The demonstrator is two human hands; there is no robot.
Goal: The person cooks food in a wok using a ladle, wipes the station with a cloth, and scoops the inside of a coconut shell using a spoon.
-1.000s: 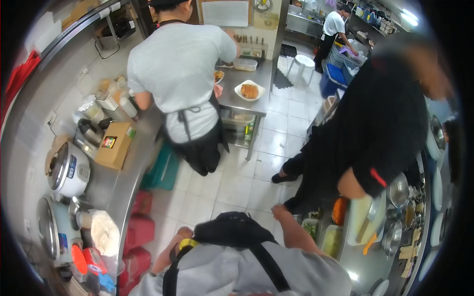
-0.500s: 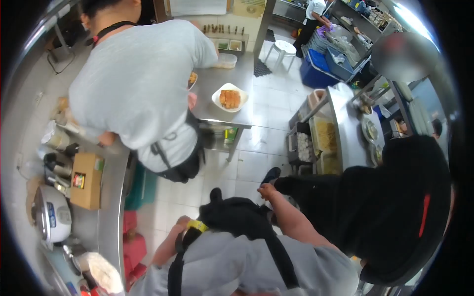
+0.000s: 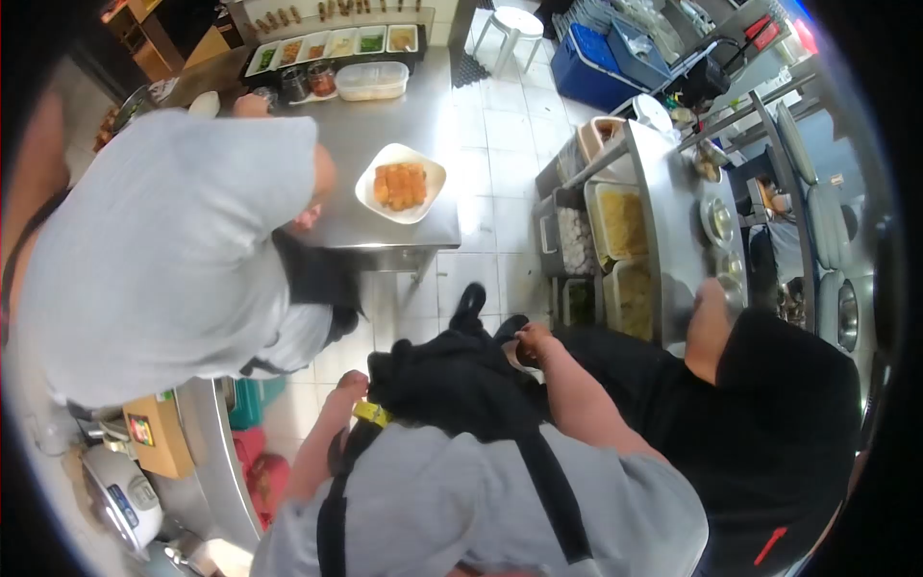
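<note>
My right hand (image 3: 532,340), at centre frame, is loosely curled; its palm is hidden, so I cannot tell how far the fingers close or whether they hold anything. My left hand (image 3: 352,385), left of centre, is also curled; its grip cannot be determined. The black apron (image 3: 452,385) is the nearest item, located between both hands at lower centre. It spreads left to right at my waist and points toward the top of the frame; foreshortening obscures its long axis. A yellow item (image 3: 371,413) sits beside the left wrist.

Farther up, a white dish (image 3: 435,179) rests on the metal table (image 3: 332,207), its rounded corners facing roughly up, down, left and right. The food (image 3: 400,186) in it is nearly as wide as long.

A co-worker in grey (image 3: 183,250) occupies the left side, over part of the table. A co-worker in black (image 3: 769,423) occupies the lower right, beside my right arm. Food trays (image 3: 623,219) stand at right of centre. The cardboard box (image 3: 165,447), lower left, bears a coloured label; its writing is too small to read.
</note>
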